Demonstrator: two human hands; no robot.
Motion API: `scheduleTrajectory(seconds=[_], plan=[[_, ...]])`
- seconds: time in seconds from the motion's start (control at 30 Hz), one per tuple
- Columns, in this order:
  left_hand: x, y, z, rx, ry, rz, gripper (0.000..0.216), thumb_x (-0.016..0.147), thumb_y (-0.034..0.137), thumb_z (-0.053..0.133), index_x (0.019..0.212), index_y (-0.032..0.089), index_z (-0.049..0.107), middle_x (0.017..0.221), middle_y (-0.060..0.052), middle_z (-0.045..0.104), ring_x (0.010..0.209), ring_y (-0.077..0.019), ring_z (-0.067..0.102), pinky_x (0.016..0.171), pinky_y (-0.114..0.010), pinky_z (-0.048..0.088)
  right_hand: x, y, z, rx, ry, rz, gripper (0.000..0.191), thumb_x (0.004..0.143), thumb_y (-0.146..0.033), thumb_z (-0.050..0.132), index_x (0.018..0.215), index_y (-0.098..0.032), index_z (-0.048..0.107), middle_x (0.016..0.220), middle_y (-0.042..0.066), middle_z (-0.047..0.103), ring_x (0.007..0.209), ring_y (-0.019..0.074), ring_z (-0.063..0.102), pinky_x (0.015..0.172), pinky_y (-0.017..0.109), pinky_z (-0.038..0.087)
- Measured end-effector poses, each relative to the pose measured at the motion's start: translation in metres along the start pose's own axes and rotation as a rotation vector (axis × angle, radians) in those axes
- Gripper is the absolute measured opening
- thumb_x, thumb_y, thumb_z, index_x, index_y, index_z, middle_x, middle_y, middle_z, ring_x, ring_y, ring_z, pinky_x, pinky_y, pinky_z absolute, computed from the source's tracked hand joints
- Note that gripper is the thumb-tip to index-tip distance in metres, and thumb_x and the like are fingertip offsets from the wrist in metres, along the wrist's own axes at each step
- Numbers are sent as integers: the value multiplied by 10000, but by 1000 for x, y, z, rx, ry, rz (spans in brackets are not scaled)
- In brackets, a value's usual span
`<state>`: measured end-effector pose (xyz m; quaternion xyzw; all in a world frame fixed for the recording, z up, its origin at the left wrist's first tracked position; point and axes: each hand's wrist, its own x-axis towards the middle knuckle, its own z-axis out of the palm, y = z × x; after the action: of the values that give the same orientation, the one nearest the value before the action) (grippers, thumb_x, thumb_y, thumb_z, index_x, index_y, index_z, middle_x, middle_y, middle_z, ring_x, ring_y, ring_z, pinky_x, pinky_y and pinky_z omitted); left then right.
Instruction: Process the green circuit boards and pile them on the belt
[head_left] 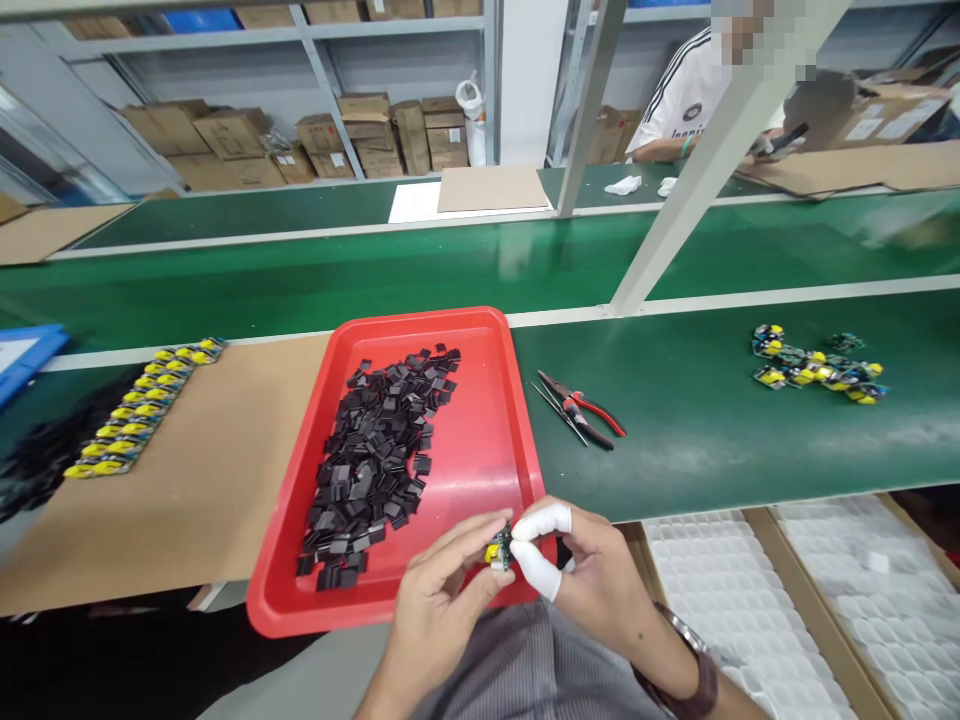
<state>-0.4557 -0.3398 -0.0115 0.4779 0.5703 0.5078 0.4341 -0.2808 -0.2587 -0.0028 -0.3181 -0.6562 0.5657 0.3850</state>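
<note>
Between my two hands, over the near edge of a red tray [491,322], is a small circuit board [502,547] with a yellow part on it. My left hand [448,590] pinches the board between thumb and fingers. From the other side my right hand [581,555], with white covers on thumb and forefinger, grips the board's right edge. A heap of small black plastic pieces [375,450] fills the tray's left part. Whether a black piece is also in my fingers is too small to tell.
Left of the tray, rows of yellow-topped boards [142,405] lie on cardboard [225,480]. Pliers [581,408] and tweezers [561,412] lie to the right, with loose boards [817,370] farther along. A slanted post [675,230] rises beyond. Across the bench stands another person [675,100].
</note>
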Motion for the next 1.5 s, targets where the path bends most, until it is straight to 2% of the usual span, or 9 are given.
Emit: scheduleTrajectory(seconds=[0.2, 0.4, 0.5, 0.57, 0.73, 0.8, 0.97, 1.23, 1.5], plan=[[0, -4, 0, 69, -7, 39, 395, 908, 203, 748, 1272, 357, 734, 1304, -44, 742, 1166, -243, 730, 1001, -364, 617, 4, 0, -3, -6, -44, -51, 245, 842, -53, 673, 973, -240, 760, 909, 28, 749, 785, 159, 676, 742, 275, 539], [-1, -2, -1, 289, 29, 142, 420, 923, 181, 724, 1320, 317, 707, 1277, -51, 754, 1152, -225, 734, 1009, -333, 610, 8, 3, -2, 37, -37, 94, 159, 852, -97, 683, 929, -209, 766, 860, 30, 753, 732, 158, 701, 703, 261, 579], [-2, -2, 0, 368, 39, 167, 430, 935, 172, 702, 1346, 294, 689, 1283, -64, 748, 1158, -230, 730, 1017, -343, 607, 8, 4, 0, -41, -12, -9, 176, 872, -97, 655, 927, -217, 770, 863, 33, 752, 757, 161, 683, 733, 273, 569], [-2, -2, 2, 391, 49, 179, 435, 938, 165, 693, 1354, 289, 683, 1293, -65, 742, 1163, -229, 727, 1041, -349, 593, 8, 6, 2, -42, 0, -8, 155, 876, -116, 659, 925, -214, 769, 861, 36, 752, 754, 163, 684, 729, 276, 575], [0, -1, 1, 295, 41, 116, 419, 933, 181, 706, 1329, 318, 699, 1274, -43, 753, 1126, -213, 743, 985, -309, 620, 12, 7, 2, 142, -18, 169, 42, 845, -209, 747, 881, -188, 757, 822, 33, 754, 697, 163, 706, 705, 278, 609], [-1, 0, 0, 262, 35, 94, 423, 935, 189, 707, 1339, 311, 694, 1289, -55, 747, 1140, -223, 739, 987, -319, 620, 12, 5, 2, 144, -33, 142, 42, 845, -182, 740, 880, -193, 760, 822, 28, 755, 700, 158, 701, 713, 274, 602], [-3, 2, 1, 266, 67, 99, 405, 911, 189, 739, 1302, 295, 724, 1262, -62, 764, 1155, -236, 736, 1011, -338, 608, 10, -1, -1, -13, -45, -31, 219, 866, -66, 653, 971, -222, 765, 891, 27, 751, 763, 153, 670, 738, 270, 553], [-1, 2, 4, 254, 87, 77, 386, 901, 197, 748, 1279, 277, 742, 1258, -77, 767, 1135, -255, 746, 996, -362, 619, 16, -4, -7, -47, -136, -72, 245, 892, -63, 612, 992, -230, 760, 926, 35, 754, 789, 167, 680, 756, 289, 554], [-2, 0, -1, 292, 42, 95, 411, 940, 202, 696, 1341, 289, 700, 1323, -77, 732, 1187, -253, 720, 1037, -371, 595, 12, 5, -1, -5, -35, 71, 202, 883, -107, 661, 1010, -219, 772, 833, 12, 755, 695, 146, 678, 680, 256, 563]])
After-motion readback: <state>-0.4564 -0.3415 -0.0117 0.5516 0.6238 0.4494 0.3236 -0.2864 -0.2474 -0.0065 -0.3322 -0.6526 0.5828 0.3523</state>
